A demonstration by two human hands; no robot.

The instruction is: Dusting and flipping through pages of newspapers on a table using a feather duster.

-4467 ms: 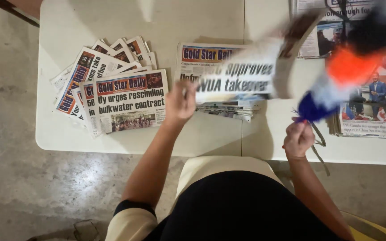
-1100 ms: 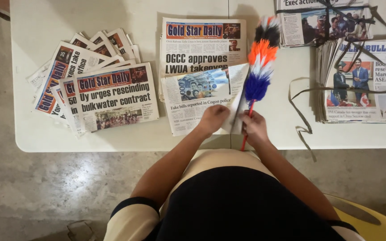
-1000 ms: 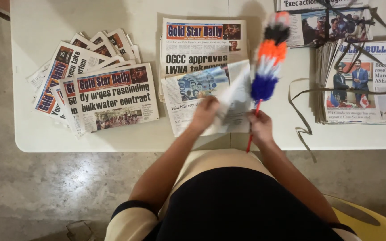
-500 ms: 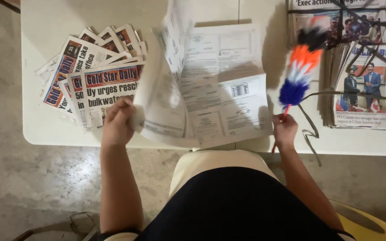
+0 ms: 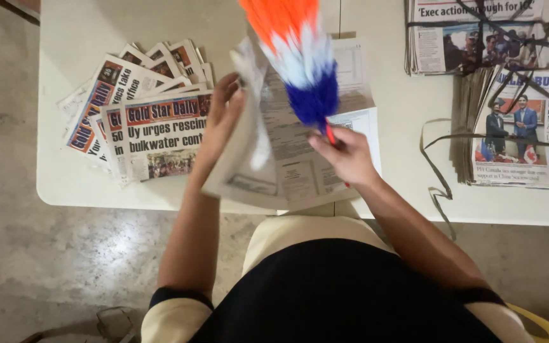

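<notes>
Left hand (image 5: 223, 117): clamped on newspaper (image 5: 287, 152) at 9 o'clock; now lowered from half a second ago
Right hand (image 5: 344, 155): grips feather duster (image 5: 300, 57), swung over page

One head-worn camera looks steeply down, close over the white table (image 5: 84, 184).

Open newspaper (image 5: 287, 152) under blurred orange-white-blue duster (image 5: 300, 57)

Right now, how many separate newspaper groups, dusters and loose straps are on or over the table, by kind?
Fanned pile of folded newspapers, by the left hand: 1
Open newspaper being handled: 1
Strapped newspaper bundles, one above the other: 2
Feather duster, in the right hand: 1
Loose dark strap: 1
Total: 6
</notes>
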